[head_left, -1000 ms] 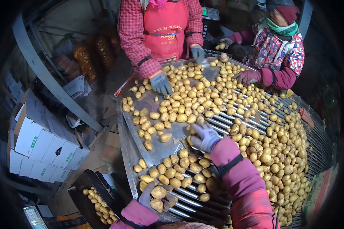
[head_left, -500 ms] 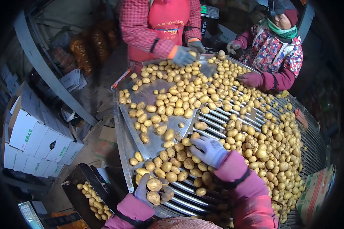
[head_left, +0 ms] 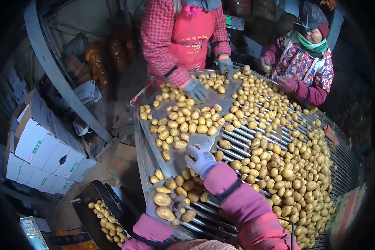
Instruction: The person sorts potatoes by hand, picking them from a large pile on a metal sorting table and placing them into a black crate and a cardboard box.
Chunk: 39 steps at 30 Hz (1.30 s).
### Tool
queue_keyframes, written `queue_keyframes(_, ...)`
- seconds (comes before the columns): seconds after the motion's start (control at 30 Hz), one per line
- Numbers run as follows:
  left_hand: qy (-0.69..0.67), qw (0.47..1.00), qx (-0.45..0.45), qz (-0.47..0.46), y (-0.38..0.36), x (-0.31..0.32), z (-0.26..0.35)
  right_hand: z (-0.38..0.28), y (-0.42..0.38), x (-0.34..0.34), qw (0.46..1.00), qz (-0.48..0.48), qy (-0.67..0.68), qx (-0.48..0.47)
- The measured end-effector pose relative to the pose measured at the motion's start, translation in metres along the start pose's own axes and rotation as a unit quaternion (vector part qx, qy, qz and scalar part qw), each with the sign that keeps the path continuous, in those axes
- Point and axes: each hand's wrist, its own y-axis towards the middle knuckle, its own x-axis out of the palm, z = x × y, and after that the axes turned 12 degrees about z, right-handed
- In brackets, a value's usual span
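Observation:
My left hand (head_left: 151, 205), in a pale glove, is at the lower middle, closed around potatoes. One potato (head_left: 162, 199) and a second potato (head_left: 165, 213) show in its grasp, and its fingers are partly hidden by them. My right hand (head_left: 201, 160), in a pale lavender glove, reaches over the metal sheet (head_left: 171, 159) with its fingers apart. It is just below a cluster of potatoes (head_left: 202, 125) and above the potatoes (head_left: 188, 185) beside my left hand. No potato shows clearly between its fingers.
A large heap of potatoes (head_left: 298, 183) covers the roller bars (head_left: 237, 146) to the right. Two co-workers stand across the table, one in a red apron (head_left: 191, 41). White boxes (head_left: 50, 154) stand at left; a black crate (head_left: 85, 196) of potatoes is below them.
My right hand has moved left from the rollers to the metal sheet. My left hand still holds potatoes. The aproned co-worker's hands have spread apart, and the view has shifted slightly.

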Motion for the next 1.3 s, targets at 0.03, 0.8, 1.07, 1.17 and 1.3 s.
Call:
queue_keyframes(0.03,-0.007,1.000,0.018,0.001,0.002,-0.001,0.001,-0.015,-0.013,-0.016,0.999,0.003,0.043,-0.003)
queue_keyframes(0.8,0.058,0.994,0.093,0.010,-0.036,0.039,0.003,0.098,-0.085,-0.173,0.953,-0.034,-0.205,0.222)
queue_keyframes(1.07,0.037,0.996,0.075,0.019,-0.014,0.016,0.000,-0.001,-0.168,-0.098,0.994,-0.038,-0.105,0.000)
queue_keyframes(1.17,0.025,0.996,0.080,0.022,-0.020,0.023,-0.005,-0.026,-0.202,-0.106,0.988,-0.122,-0.042,-0.089)
queue_keyframes(1.3,0.001,0.995,0.097,-0.011,-0.014,0.023,-0.004,-0.037,-0.229,-0.102,0.966,-0.149,-0.026,-0.207)
